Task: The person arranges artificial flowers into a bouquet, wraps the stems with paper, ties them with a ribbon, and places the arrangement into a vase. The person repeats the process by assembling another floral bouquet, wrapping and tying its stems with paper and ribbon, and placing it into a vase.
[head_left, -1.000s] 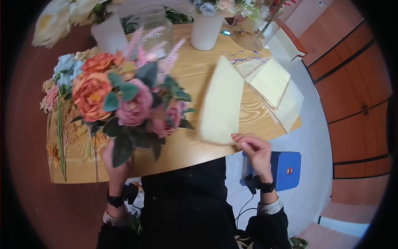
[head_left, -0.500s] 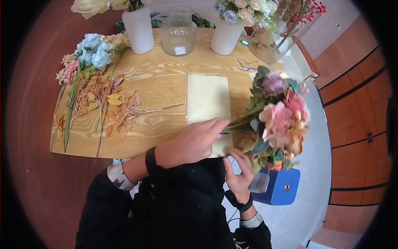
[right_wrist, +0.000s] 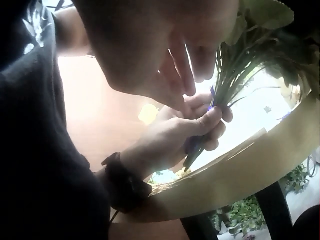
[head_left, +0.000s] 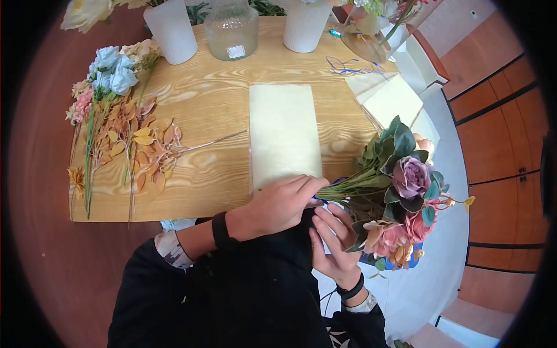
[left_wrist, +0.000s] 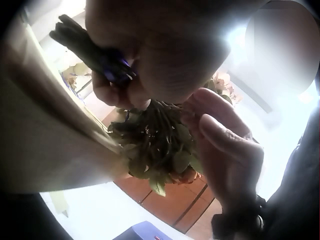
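Note:
My left hand grips the stems of a flower bouquet at the table's front edge. Its blooms, a purple rose and pink and orange flowers among green leaves, point right. A blue tie shows round the stems in the left wrist view, where the cut ends stick out past the left fist. Just below the stems is my right hand, palm up and fingers nearly straight. In the right wrist view the right fingers hang close beside the stems, over the left thumb.
A cream paper sheet lies mid-table, partly under my left hand. More sheets and blue ribbon are at right. Loose orange leaf sprays and blue flowers lie left. White vases and a glass vase stand behind.
The bouquet has swung from the left over to the right in my left hand, blooms now lower right. My right hand has let go of the cream sheet and come beside the stems.

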`<act>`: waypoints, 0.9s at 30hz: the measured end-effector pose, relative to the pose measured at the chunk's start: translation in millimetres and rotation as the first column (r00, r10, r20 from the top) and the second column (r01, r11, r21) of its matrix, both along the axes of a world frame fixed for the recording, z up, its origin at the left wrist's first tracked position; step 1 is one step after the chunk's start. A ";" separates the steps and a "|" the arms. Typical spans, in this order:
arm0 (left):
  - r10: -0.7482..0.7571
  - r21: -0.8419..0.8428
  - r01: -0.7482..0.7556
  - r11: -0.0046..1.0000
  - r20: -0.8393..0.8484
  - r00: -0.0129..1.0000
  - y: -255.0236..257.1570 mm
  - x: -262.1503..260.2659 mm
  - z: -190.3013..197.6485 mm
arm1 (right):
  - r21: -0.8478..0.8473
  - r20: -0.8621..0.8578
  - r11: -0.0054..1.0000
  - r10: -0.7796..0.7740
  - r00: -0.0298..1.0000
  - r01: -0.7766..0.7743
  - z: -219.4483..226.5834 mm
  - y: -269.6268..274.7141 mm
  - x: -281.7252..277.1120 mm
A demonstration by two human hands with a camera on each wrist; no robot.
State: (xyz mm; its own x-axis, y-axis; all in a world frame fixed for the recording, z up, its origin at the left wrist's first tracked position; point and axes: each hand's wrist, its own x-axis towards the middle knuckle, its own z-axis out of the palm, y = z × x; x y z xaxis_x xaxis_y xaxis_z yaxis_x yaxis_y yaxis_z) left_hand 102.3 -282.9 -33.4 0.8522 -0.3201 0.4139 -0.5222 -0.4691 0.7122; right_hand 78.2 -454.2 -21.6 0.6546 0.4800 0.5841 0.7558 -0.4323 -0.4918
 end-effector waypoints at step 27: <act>0.057 0.045 -0.062 0.997 0.090 0.994 2.1 10.1 18.2 | -0.064 -0.215 0.995 0.060 0.975 -0.075 -48.8 5.3 39.8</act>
State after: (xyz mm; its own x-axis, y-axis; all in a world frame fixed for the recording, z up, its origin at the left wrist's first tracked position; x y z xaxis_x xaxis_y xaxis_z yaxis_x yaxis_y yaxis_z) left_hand 112.4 -280.8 -15.1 0.8311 -0.2910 0.4740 -0.5522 -0.5334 0.6407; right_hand 118.0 -448.9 -70.4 0.7250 0.5625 0.3976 0.6657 -0.4237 -0.6143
